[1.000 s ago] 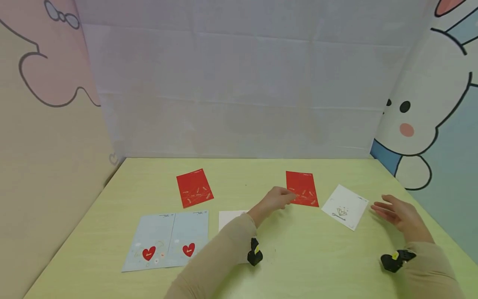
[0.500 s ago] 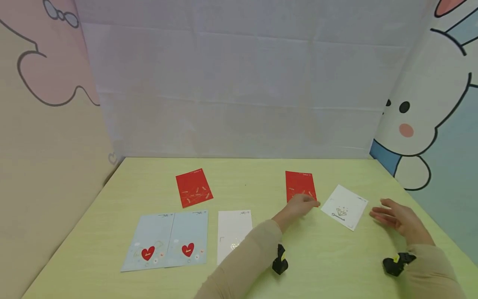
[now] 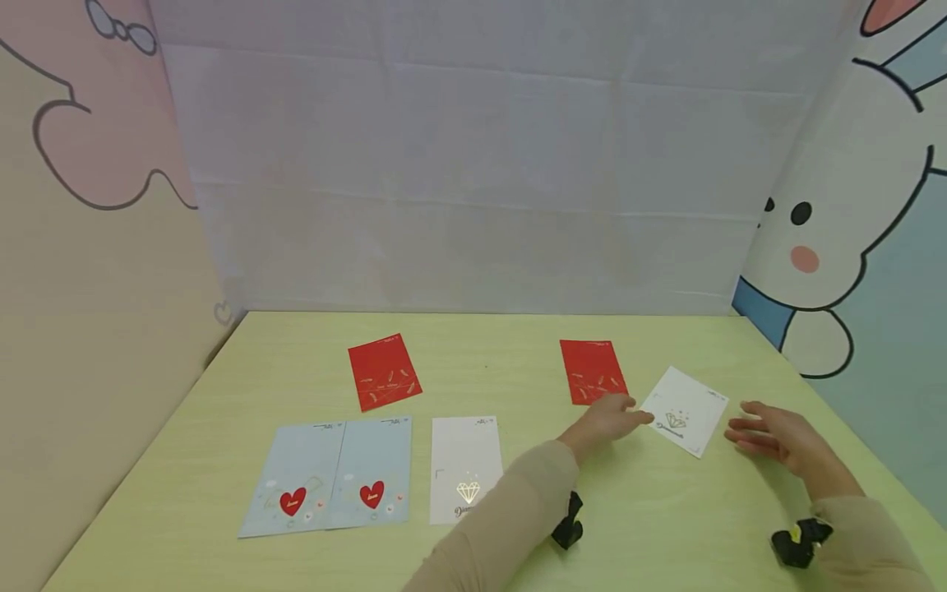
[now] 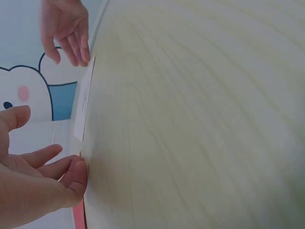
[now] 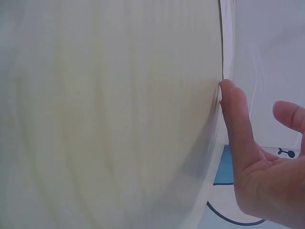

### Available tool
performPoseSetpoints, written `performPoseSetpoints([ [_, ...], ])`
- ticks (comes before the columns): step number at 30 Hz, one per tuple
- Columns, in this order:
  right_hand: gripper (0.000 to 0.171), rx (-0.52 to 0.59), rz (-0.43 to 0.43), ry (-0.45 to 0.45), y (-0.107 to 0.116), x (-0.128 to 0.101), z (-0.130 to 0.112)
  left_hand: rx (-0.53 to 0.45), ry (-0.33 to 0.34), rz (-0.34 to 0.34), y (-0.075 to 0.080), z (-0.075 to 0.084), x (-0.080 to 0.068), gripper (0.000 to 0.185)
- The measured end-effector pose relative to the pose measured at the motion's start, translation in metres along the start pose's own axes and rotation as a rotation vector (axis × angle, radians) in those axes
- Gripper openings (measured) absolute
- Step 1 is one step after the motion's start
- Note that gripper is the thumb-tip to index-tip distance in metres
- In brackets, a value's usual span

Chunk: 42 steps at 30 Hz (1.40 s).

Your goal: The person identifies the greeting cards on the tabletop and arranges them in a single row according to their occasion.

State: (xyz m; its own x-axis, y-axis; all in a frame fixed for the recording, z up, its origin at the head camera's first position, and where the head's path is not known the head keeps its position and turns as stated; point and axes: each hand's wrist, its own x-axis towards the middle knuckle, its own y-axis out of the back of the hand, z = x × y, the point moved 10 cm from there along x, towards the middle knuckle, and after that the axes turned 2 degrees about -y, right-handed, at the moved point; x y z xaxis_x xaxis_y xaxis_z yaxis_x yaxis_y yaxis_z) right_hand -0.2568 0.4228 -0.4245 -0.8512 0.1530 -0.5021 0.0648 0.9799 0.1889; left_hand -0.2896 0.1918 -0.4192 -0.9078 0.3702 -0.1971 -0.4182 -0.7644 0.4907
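Note:
A white square card (image 3: 681, 411) with a gold diamond print lies tilted on the table between my two hands. My left hand (image 3: 608, 418) reaches to its left corner with fingers spread, thumb apart. In the left wrist view the lower fingers (image 4: 76, 176) bend inward close to the tabletop, beside the edge of a red card (image 4: 79, 217). That red card (image 3: 594, 370) lies just behind the left hand in the head view. On the other side, my right hand (image 3: 780, 437) is held with loosely extended fingers near the white card's right edge. Neither hand holds anything.
Another red card (image 3: 385, 372) lies at the back left. Two pale blue cards with red hearts (image 3: 325, 477) sit edge to edge at front left. Beside them is a taller white diamond card (image 3: 464, 460), partly behind my left sleeve. A white sheet (image 3: 473, 164) hangs behind the table.
My left hand has moved right, from the red card to the white card's left corner. The right-hand red card has shifted slightly left and turned. My right hand has drifted slightly nearer me.

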Motion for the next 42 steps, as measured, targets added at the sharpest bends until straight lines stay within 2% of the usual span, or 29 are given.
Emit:
performPoseSetpoints([
  [7, 0.074, -0.024, -0.004, 0.022, -0.005, -0.001, 0.0, 0.044, 0.024, -0.03, -0.005, 0.001, 0.0, 0.05],
  [14, 0.074, -0.048, 0.01, 0.018, -0.005, -0.001, -0.002, 0.115, -0.042, -0.054, -0.008, 0.007, 0.002, 0.05],
  [20, 0.068, -0.056, -0.003, 0.023, -0.007, -0.002, -0.002, 0.066, -0.083, -0.075, -0.017, 0.013, 0.004, 0.035],
  [26, 0.062, -0.057, -0.01, 0.032, -0.009, -0.003, -0.002, 0.021, -0.043, -0.082, -0.024, 0.014, 0.002, 0.033],
  [33, 0.057, -0.051, -0.022, 0.046, -0.016, -0.004, -0.004, 0.016, 0.031, -0.09, -0.029, 0.01, 0.001, 0.045],
  [36, 0.055, -0.052, -0.02, 0.047, -0.018, -0.005, -0.004, 0.008, 0.024, -0.09, -0.029, 0.01, 0.001, 0.046],
  [42, 0.064, -0.06, 0.008, 0.006, -0.017, -0.003, -0.001, 0.007, 0.023, -0.082, -0.028, 0.009, 0.001, 0.044],
])
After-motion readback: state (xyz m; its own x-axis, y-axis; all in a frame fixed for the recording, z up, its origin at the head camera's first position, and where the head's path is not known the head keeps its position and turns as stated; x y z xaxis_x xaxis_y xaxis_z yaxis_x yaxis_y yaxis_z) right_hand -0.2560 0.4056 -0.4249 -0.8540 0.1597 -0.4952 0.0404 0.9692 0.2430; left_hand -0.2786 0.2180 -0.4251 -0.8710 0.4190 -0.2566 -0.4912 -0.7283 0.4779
